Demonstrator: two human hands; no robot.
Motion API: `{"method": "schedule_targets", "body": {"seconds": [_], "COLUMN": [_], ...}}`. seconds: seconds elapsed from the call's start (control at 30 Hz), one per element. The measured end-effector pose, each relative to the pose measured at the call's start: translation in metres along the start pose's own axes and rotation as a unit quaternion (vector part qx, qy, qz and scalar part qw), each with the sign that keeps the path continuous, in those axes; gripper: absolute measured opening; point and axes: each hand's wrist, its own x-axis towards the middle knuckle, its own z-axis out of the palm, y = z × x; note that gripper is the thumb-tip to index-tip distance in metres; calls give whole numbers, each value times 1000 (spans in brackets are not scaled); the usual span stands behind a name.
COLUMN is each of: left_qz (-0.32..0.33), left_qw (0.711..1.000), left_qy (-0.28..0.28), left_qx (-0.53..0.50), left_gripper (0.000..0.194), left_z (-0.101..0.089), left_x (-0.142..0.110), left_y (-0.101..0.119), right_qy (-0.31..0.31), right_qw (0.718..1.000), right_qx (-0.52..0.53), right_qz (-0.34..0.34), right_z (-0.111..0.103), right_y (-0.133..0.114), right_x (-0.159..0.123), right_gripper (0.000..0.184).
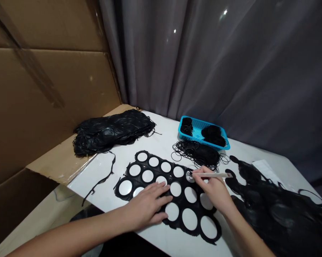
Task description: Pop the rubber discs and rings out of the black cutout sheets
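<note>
Black sheet with rows of round openings (181,204) lies flat on the white table (161,135), beneath and to the left of the grip, white showing through its holes. The right hand (213,191) pinches a slim white stick (213,175) between thumb and fingers, over an opening at the sheet's far right corner; fingertips hide the stick's working end, so I cannot tell whether it touches the sheet. To the left of that grip, the left hand (150,203) presses palm down on the sheet, fingers spread and holding nothing up.

Just beyond the grip sits a heap of loose thin black rings (197,151). Behind it stands a blue mesh basket (197,135), holding two dark lots: a smaller bunch (187,126) at its left end and a larger pile (214,135) at its right, with bare blue mesh between.

Right of the grip spreads a mass of black sheets (284,210). Far left and beyond it, a thick black stack (110,132) rests near cardboard (45,82).
</note>
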Motion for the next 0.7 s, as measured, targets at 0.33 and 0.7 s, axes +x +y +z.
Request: {"method": "schedule_targets", "body": {"seconds": [0.33,0.7], "left_qz": [-99,-199], "left_qw": [883,740], "left_qy": [20,-39], "left_qx": [-458,-642], "left_gripper": [58,39], "left_z": [-41,-23], "left_x": [74,72], "left_y": [1,9], "right_qy": [-139,-92], "right_qw": [956,793], "right_qx": [241,562], "right_qz": [93,216], "right_z": [16,23], "right_y": [-34,-20], "right_x": [-20,-32], "right_gripper": [28,30]}}
